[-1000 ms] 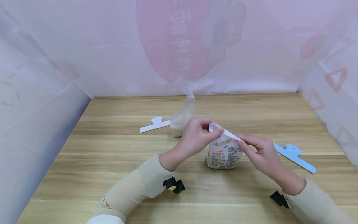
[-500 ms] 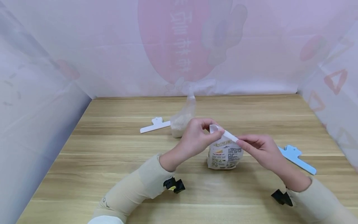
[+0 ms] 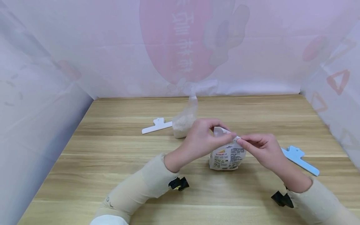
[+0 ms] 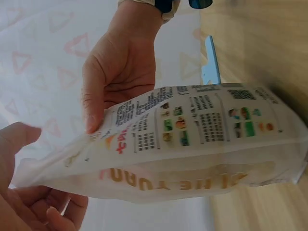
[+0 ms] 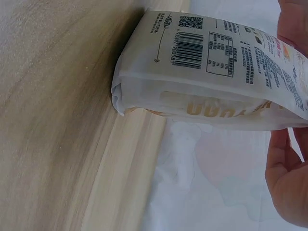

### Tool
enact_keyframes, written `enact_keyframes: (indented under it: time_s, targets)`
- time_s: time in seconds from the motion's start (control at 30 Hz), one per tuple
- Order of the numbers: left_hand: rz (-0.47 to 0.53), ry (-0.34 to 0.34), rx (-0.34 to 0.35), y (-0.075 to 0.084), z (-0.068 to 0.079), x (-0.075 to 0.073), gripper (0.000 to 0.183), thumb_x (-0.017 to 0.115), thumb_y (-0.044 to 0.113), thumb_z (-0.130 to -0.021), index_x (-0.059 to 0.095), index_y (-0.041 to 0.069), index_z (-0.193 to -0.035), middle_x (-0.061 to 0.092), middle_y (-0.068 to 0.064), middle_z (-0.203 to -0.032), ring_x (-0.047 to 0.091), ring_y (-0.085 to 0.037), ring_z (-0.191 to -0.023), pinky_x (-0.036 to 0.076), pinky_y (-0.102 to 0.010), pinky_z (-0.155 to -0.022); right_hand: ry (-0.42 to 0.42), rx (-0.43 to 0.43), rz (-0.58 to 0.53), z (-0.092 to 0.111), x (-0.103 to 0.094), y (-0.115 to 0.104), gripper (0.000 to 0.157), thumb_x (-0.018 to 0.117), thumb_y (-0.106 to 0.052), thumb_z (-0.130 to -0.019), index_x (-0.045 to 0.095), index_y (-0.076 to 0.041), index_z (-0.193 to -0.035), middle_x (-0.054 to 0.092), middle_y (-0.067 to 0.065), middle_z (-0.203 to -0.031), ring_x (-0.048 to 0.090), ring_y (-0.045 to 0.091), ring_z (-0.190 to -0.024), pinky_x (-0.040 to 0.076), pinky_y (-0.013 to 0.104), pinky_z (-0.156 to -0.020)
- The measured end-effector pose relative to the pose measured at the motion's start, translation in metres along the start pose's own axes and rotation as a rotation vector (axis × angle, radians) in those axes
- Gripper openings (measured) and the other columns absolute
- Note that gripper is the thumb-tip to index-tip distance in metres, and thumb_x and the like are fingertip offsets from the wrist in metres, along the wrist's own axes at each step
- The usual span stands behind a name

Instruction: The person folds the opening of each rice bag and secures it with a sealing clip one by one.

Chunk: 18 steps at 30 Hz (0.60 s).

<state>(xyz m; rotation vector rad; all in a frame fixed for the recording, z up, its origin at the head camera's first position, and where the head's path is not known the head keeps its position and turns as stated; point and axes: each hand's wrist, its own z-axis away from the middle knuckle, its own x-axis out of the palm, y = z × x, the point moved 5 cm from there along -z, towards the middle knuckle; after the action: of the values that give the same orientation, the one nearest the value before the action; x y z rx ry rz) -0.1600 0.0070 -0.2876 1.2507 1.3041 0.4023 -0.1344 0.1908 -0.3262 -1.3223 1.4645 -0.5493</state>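
A printed white food bag (image 3: pixel 227 156) stands upright on the table in the middle right, its top drawn to a thin edge between both hands. My left hand (image 3: pixel 206 137) is at the top, fingers curled behind the bag. In the left wrist view its thumb (image 4: pixel 24 134) stands a little off the bag's front. My right hand (image 3: pixel 260 148) pinches the top right corner between thumb and fingers. The right wrist view shows the bag's barcode side and right-hand fingers (image 5: pixel 284 168) behind its upper end. The left fingertips are hidden behind the bag in the head view.
A clear plastic bag with pale contents (image 3: pixel 184 125) stands behind my left hand. Beside it lies a white bag clip (image 3: pixel 157 126). A light blue clip (image 3: pixel 300 160) lies to the right, past my right hand. A pale printed cloth (image 3: pixel 112 56) encloses the wooden table (image 3: pixel 118 150).
My left hand has shifted right along the bag's top, its thumb now close to my right fingers. The white folded strip seen between the hands has mostly gone from view.
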Motion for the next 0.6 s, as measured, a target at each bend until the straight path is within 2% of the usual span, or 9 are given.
enact_keyframes:
  time_s: [0.07,0.17,0.4,0.6]
  targets:
    - [-0.072,-0.014,0.015,0.0031,-0.0017,0.0005,0.017,0.077,0.032,-0.086,0.077,0.016,-0.091,0.073,0.008,-0.080,0.054,-0.002,-0.060,0.045,-0.018,-0.052,0.010,-0.013,0.000,0.0000,0.0002,-0.0003,0.021,0.064,0.011,-0.089,0.077,-0.002,-0.098,0.074,-0.020,-0.094,0.069,-0.003,-0.082,0.056,0.015,-0.069]
    - [-0.151,-0.037,0.038,0.0068,-0.0042,-0.0002,0.016,0.076,0.030,-0.088,0.078,0.014,-0.092,0.076,0.006,-0.087,0.058,0.000,-0.066,0.048,-0.015,-0.059,0.024,-0.037,0.027,0.0004,0.0007,-0.0014,0.020,0.065,0.012,-0.088,0.077,-0.002,-0.097,0.073,-0.022,-0.093,0.068,-0.005,-0.081,0.055,0.013,-0.069]
    - [-0.135,-0.096,0.024,0.0092,-0.0052,-0.0050,0.012,0.075,0.023,-0.090,0.080,0.013,-0.092,0.078,0.001,-0.091,0.062,0.001,-0.066,0.049,-0.015,-0.062,0.019,-0.112,0.084,0.0021,0.0028,-0.0066,0.017,0.067,0.012,-0.086,0.077,-0.001,-0.093,0.073,-0.021,-0.092,0.067,-0.004,-0.079,0.054,0.013,-0.068]
    - [-0.131,-0.068,0.039,0.0100,-0.0052,-0.0068,0.012,0.076,0.021,-0.089,0.080,0.010,-0.089,0.078,-0.001,-0.089,0.059,0.002,-0.066,0.048,-0.013,-0.063,0.008,-0.034,0.062,-0.0005,0.0035,-0.0081,0.016,0.066,0.009,-0.089,0.076,0.000,-0.098,0.073,-0.021,-0.094,0.069,-0.002,-0.079,0.056,0.016,-0.067]
